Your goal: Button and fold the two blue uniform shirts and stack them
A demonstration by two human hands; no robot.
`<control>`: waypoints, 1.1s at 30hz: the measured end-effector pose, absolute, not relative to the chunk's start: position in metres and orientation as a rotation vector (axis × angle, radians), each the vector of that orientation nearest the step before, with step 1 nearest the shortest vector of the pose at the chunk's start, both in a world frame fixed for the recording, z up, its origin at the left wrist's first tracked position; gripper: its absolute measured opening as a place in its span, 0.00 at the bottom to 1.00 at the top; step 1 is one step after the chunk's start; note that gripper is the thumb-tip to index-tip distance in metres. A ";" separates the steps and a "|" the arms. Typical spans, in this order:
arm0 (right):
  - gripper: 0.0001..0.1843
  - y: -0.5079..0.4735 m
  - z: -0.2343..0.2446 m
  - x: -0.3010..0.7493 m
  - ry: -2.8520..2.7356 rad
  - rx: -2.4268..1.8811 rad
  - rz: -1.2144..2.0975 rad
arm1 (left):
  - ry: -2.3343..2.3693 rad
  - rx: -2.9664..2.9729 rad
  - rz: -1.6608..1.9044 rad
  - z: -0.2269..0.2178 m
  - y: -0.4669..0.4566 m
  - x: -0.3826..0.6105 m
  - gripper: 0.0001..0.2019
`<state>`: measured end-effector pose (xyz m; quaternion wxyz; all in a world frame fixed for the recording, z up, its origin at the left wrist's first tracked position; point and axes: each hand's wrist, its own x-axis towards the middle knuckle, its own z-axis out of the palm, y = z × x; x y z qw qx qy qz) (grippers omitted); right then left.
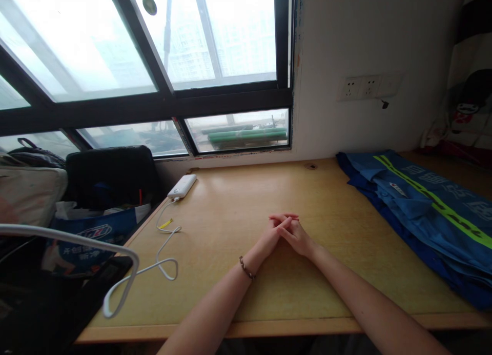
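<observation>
My left hand (pixel 271 238) and my right hand (pixel 300 238) are clasped together on the wooden table (pixel 230 196), near its middle. Their fingers are folded across each other, and no object shows between them. The palms are hidden. A dark braided bracelet (pixel 246 268) circles my left wrist. Away to the left of my hands, a white power bank (pixel 182 186) lies at the table's edge. A white cable (pixel 168 261) is plugged into it and loops loosely toward the front left, with a yellow tag (pixel 166 223) on it.
Folded blue clothing (pixel 415 206) with a yellow-green stripe covers the table's right side. At the left stand a black chair (pixel 113 170) and a blue printed bag (pixel 92 242). Behind the table are a dark-framed window (pixel 230 98) and wall sockets (pixel 360 87).
</observation>
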<state>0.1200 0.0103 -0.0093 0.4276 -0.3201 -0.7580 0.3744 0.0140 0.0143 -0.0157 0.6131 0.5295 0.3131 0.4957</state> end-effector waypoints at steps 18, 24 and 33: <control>0.21 0.011 -0.010 0.120 -1.887 -0.785 0.952 | 0.759 1.295 1.083 -0.014 0.014 0.012 0.15; 0.21 0.011 -0.010 0.120 -1.884 -0.788 0.957 | 0.744 1.303 1.082 -0.014 0.014 0.012 0.15; 0.21 0.010 -0.009 0.119 -1.882 -0.788 0.954 | 0.717 1.280 1.106 -0.015 0.014 0.012 0.14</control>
